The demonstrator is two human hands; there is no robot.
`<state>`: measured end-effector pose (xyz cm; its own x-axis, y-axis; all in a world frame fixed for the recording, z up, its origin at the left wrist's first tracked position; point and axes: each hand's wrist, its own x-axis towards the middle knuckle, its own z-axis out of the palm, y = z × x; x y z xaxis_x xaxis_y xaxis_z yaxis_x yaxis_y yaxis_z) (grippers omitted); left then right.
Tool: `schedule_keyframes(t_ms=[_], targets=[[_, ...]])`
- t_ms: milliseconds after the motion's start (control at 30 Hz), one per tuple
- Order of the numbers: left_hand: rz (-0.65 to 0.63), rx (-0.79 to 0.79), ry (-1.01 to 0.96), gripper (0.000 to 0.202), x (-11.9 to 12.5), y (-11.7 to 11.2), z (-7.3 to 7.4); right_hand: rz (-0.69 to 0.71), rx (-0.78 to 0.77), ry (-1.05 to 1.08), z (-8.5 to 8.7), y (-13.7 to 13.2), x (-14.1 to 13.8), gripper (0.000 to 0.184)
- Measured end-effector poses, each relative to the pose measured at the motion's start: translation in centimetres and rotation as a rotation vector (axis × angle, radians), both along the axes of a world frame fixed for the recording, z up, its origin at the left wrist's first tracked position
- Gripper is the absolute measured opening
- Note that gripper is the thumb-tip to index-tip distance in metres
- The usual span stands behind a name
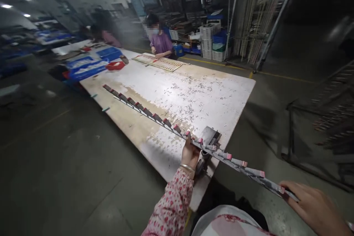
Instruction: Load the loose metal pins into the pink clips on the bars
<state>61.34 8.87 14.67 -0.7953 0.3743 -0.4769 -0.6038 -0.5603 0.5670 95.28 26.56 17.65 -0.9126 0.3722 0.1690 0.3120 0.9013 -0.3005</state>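
I hold a long grey metal rack bar (pixel 155 117) lined with several pink-tipped clips, slanting from the table's left edge down to my lower right. My left hand (pixel 189 154), with a bracelet and floral sleeve, grips the bar near its middle above the table's near corner. My right hand (pixel 312 204) clasps the bar's near end at the lower right, off the table. Beneath the bar a small grey metal device (pixel 210 136) sits at the corner of the worn white table (pixel 193 92).
Small metal pins lie scattered over the table. A person in a purple top (pixel 161 44) works on a similar rack (pixel 159 62) at the far end. Blue trays (pixel 88 67) and a red tray (pixel 115 65) lie at far left. Metal racks stand right; bare concrete floor left.
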Motion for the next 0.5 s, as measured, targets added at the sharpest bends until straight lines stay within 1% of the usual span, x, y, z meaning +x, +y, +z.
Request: schedule_keyframes(t_ms=[100,233,300,367,500], targets=[[-0.072,-0.106,0.016,0.033,-1.1,-0.1,-0.4,-0.075,-0.04,0.012,-0.2,-4.2,0.7,0.027],[-0.201,-0.25,0.088,0.039,-2.2,0.3,-0.9,-0.154,-0.083,0.014,-1.3,-8.7,1.6,0.024],[-0.273,-0.311,0.171,0.041,-2.6,0.8,-1.1,-0.19,-0.053,0.041,-1.9,-10.9,1.9,0.024],[-0.327,-0.338,0.251,0.038,-2.9,1.3,-1.2,-0.221,-0.007,0.068,-2.3,-13.0,2.0,0.024],[-0.412,-0.35,0.361,0.034,-3.3,2.1,-1.4,-0.263,0.059,0.144,-2.5,-17.0,1.2,0.031]])
